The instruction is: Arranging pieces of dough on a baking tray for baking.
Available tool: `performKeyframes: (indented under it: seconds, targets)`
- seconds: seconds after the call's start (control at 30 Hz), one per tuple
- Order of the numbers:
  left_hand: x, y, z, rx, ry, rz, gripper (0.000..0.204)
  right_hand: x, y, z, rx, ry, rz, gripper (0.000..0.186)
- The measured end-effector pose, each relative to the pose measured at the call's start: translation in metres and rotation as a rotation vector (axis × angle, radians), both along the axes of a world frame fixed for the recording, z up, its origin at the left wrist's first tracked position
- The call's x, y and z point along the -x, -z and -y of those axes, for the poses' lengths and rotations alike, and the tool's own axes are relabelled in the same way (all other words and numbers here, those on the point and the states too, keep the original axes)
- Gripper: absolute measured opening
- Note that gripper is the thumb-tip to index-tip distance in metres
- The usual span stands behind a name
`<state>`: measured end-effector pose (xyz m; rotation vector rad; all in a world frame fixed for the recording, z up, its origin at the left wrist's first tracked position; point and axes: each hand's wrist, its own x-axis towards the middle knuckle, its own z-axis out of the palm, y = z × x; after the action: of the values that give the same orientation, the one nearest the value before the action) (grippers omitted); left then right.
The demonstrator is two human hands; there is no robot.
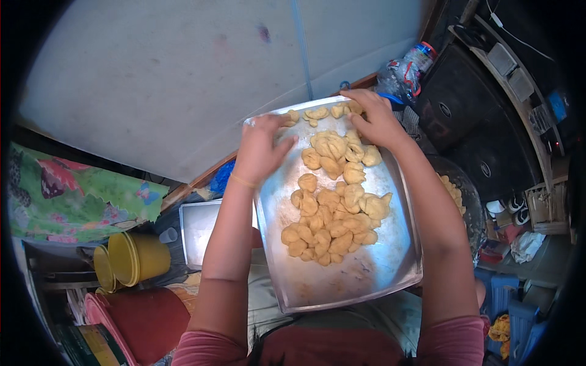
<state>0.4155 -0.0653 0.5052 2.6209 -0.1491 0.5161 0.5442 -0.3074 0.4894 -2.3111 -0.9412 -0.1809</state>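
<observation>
A metal baking tray (390, 268) lies tilted in front of my body. Lumpy yellow dough pieces (329, 229) are heaped over its middle, and a few more sit along its far edge. My left hand (267, 145) is at the tray's far left corner, fingers stretched inward beside a small dough piece and thumb spread apart. At the far right corner, my right hand (375, 121) reaches over the rim with its fingers extended and thumb apart, next to several dough pieces. Its fingers partly cover those pieces. Neither hand is wrapped round a piece.
A second metal tray (201, 229) is left of my forearm, near a yellow bucket (143, 259) and a red container (146, 320). On the right, a large bowl (470, 210) holds more pieces beside black speakers (448, 100). A pale panel (171, 79) stands ahead.
</observation>
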Motion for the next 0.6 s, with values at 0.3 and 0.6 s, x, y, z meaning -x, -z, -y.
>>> performKeyframes:
  seconds: [0.3, 0.6]
  targets:
    - [0.052, 0.013, 0.028, 0.297, 0.248, -0.394, 0.020, 0.073, -0.020, -0.005, 0.239, -0.436, -0.380, 0.036]
    - [0.024, 0.021, -0.013, 0.438, -0.122, -0.067, 0.021, 0.046, -0.003, -0.071, -0.157, -0.108, -0.376, 0.034]
